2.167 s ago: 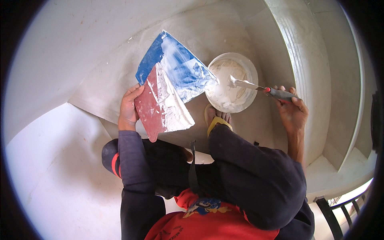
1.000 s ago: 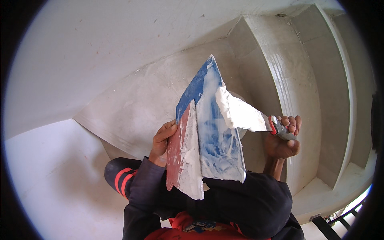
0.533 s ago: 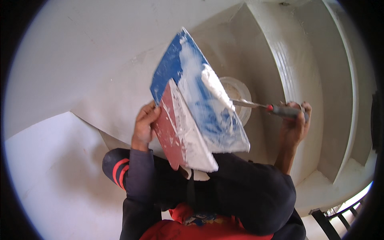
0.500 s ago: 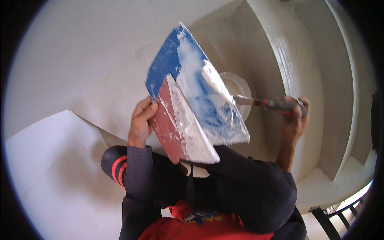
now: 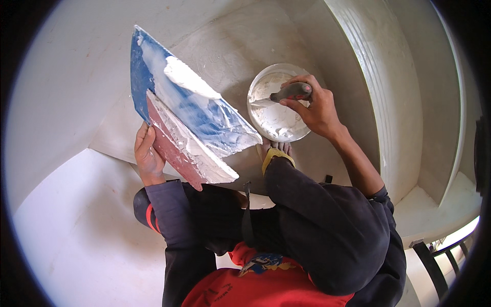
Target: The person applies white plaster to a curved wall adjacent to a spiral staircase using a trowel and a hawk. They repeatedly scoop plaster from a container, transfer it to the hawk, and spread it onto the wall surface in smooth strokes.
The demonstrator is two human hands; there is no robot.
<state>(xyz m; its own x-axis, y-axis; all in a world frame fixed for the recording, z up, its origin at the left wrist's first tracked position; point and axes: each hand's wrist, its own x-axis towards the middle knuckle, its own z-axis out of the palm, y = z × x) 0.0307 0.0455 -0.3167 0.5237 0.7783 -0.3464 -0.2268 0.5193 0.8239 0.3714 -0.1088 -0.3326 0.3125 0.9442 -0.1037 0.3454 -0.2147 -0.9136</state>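
My left hand (image 5: 149, 153) grips two plastic putty spreaders by their left edge, one blue (image 5: 139, 84) and one maroon (image 5: 176, 156), with the maroon one lying over the blue. Both are smeared with white putty, and a thick ridge of putty (image 5: 188, 79) sits along the blue spreader's upper edge. To their right stands a round, pale bucket (image 5: 249, 108) with putty (image 5: 281, 123) coating its inside. Over it, my right hand (image 5: 321, 107) is closed round the dark grey and red handle of a putty knife (image 5: 292, 92). Its blade reaches into the bucket near the left wall.
My foot (image 5: 277, 153), with a yellow strap, is close below the bucket. Pale curved steps (image 5: 378, 97) rise along the right side. A smooth wall (image 5: 76, 77) bends round the left. Dark railing bars (image 5: 429, 266) show at the lower right.
My right hand has moved the putty knife off the blue spreader and over the bucket. My left hand has carried both spreaders leftward, uncovering the bucket and my foot.
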